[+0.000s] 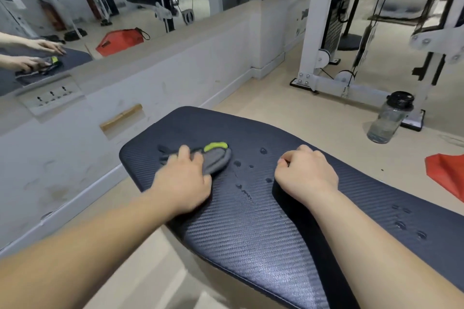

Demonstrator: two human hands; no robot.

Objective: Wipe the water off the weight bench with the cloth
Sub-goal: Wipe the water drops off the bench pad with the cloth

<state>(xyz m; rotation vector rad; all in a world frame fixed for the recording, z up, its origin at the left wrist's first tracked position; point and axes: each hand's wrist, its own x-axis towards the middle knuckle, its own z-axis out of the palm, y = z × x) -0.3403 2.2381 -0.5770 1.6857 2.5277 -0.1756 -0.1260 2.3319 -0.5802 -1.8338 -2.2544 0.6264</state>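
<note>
Forearms are reaching in from the bottom of the frame, both landing on the weight bench [251, 233] pad. Left hand [184, 178] is pressing down on the grey cloth [217, 162] with the lime edge, centre-left of the frame. Its fingers are lying fairly flat over the cloth rather than bunching it, though it's a bit blurry. Right hand [305, 173] is sitting knuckles-up on the pad just right of centre, fingers curled under into a loose fist, holding nothing as far as I'm seeing.

Water drops [251, 167] are sitting between the two hands, just beside the cloth's right edge. Another bunch [406, 224] is hanging out lower right, near the right forearm. That's what's worrying me: a flat-pressed cloth is probably just smearing beads across that ribbed vinyl or shoving them off the edge onto the floor, and that lower-right bunch is begging to get missed.

Further back, a clear bottle [389, 118] is standing on the floor at right, with a cable machine [324, 32] behind it.
</note>
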